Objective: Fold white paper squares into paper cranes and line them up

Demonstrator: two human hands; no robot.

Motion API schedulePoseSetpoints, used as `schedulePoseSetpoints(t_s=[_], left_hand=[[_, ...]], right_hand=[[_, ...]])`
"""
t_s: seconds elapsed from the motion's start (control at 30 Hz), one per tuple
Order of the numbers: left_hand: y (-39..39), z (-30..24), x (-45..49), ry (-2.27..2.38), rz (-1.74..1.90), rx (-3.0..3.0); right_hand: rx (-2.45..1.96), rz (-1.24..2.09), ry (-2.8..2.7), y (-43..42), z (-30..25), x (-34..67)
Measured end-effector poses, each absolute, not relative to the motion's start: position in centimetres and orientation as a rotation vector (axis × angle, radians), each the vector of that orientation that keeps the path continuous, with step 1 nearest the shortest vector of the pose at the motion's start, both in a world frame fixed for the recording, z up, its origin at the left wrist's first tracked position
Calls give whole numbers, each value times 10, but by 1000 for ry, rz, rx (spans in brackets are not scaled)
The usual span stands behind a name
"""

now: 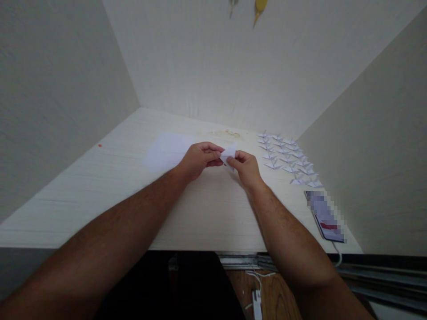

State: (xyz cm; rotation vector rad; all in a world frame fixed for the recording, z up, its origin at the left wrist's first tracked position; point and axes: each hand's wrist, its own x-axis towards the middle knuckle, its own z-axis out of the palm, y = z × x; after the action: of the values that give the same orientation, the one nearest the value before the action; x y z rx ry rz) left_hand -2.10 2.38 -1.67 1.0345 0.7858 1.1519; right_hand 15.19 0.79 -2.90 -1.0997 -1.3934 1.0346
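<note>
A small piece of folded white paper (229, 152) is held up between my two hands, above the middle of the white table. My left hand (204, 159) pinches its left corner with thumb and fingers. On the other side, my right hand (246, 166) grips the lower right part, its thumb lying on the front of the paper. Pointed flaps stick out at the top right and below. The finer folds are too small to make out. Behind my left wrist lies a flat stack of white paper (167, 150).
Several folded paper cranes (285, 155) stand in rows at the table's right. Nearer me, a phone (325, 218) lies with a white cable at its lower end. Walls enclose the table (207, 213) on three sides. A small orange bit (100, 145) lies far left.
</note>
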Motion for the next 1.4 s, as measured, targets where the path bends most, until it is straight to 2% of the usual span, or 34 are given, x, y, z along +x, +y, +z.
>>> schedulePoseSetpoints(t_s=[0.33,0.47,0.7,0.9,1.2,1.4], left_hand=[[18,-15,-13,752,1187,987],[16,-13,-12,805,1210,950],[18,-12,-15,813,1270,869],[17,-9,-16,842,1258,885],[21,-12,-13,882,1415,882],[17,-14,-11,889,1347,1005]], right_hand=[[-1165,1043,-1438,-1,-21,143],[-1037,1029,-1491,-1,-22,142],[-1005,707,-1715,-1,-27,145],[-952,615,-1755,-4,-25,145],[-1080,788,-1315,2,-23,141],[-1075,741,-1305,2,-20,139]])
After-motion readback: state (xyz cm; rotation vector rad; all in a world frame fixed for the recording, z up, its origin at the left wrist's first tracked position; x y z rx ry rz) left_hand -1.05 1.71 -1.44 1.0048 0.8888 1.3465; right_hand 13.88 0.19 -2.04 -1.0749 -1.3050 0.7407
